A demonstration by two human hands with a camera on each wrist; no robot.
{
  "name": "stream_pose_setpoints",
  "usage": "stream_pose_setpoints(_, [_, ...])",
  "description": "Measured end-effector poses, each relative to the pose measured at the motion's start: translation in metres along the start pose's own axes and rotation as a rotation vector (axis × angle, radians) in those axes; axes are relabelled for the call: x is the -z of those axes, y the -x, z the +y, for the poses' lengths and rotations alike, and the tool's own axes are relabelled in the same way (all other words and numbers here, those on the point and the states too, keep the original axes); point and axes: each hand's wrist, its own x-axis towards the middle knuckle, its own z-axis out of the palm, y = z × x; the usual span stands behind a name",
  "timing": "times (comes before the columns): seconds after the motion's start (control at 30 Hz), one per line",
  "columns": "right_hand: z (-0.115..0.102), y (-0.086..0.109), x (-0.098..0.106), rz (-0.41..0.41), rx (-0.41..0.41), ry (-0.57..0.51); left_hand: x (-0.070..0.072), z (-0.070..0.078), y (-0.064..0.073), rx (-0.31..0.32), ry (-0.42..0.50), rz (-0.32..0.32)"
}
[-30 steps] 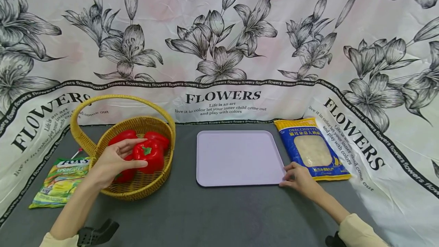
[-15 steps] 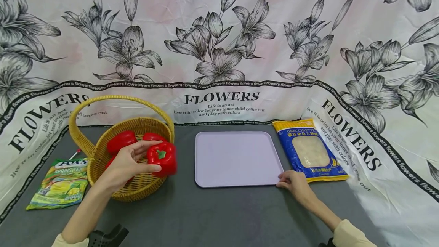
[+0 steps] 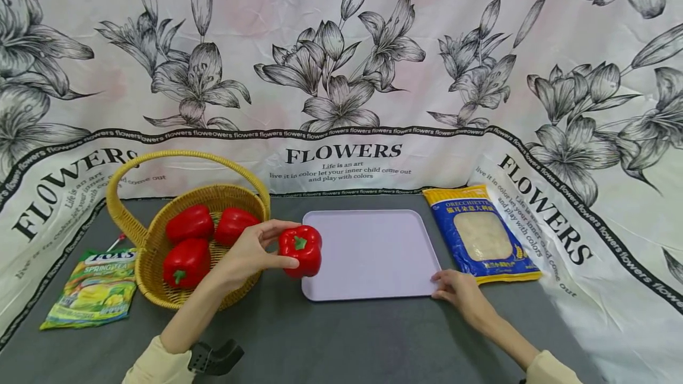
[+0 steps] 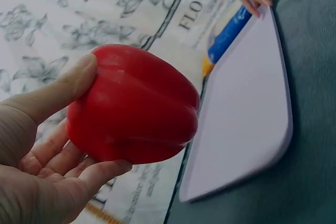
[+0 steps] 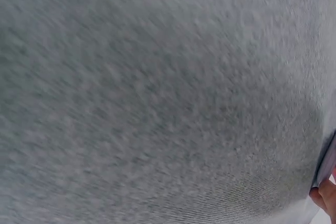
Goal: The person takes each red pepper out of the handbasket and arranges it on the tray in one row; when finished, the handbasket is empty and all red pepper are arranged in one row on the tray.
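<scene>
My left hand (image 3: 251,253) grips a red bell pepper (image 3: 300,250) between thumb and fingers, its green stem facing the head camera. In the head view the pepper overlaps the left edge of a pale lilac tray (image 3: 368,253); in the left wrist view the pepper (image 4: 134,106) appears held above the table. At the tray's front right corner, my right hand (image 3: 461,292) pinches the rim with thumb and fingers. Behind the left hand stands a yellow wicker basket (image 3: 146,277) holding three more red bell peppers (image 3: 187,262).
A blue and yellow orecchiette bag (image 3: 482,236) lies right of the tray. Left of the basket is a green Fox's candy bag (image 3: 93,289), with a small red-tipped stick (image 3: 118,240) behind it. Flower-printed cloth (image 3: 341,46) hangs behind the grey table (image 3: 341,342).
My left hand has lifted the bell pepper out of the basket and carried it right to the tray's left edge. The tray and right hand have shifted slightly towards me.
</scene>
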Motion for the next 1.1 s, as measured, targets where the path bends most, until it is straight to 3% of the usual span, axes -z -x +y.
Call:
stream_pose_setpoints(0.2, [-0.002, 0.006, -0.001, 0.027, 0.055, 0.000, -0.028, -0.009, -0.034, -0.043, -0.014, -0.025])
stream_pose_setpoints(0.37, [0.001, 0.009, 0.000, -0.007, 0.054, -0.009, -0.048, -0.021, -0.065, -0.099, -0.076, -0.086])
stream_pose_setpoints(0.53, [0.006, 0.010, 0.004, -0.004, 0.100, -0.040, -0.059, -0.036, -0.100, -0.155, -0.092, -0.161])
stream_pose_setpoints(0.73, [0.010, 0.012, 0.005, -0.014, 0.118, -0.089, -0.065, -0.046, -0.140, -0.155, -0.091, -0.136])
stream_pose_setpoints(0.9, [0.011, 0.014, 0.006, -0.027, 0.093, -0.102, -0.073, -0.051, -0.158, -0.140, -0.088, -0.115])
stream_pose_setpoints(1.1, [0.012, 0.013, 0.005, -0.013, 0.105, -0.117, -0.090, -0.050, -0.170, -0.152, -0.064, -0.087])
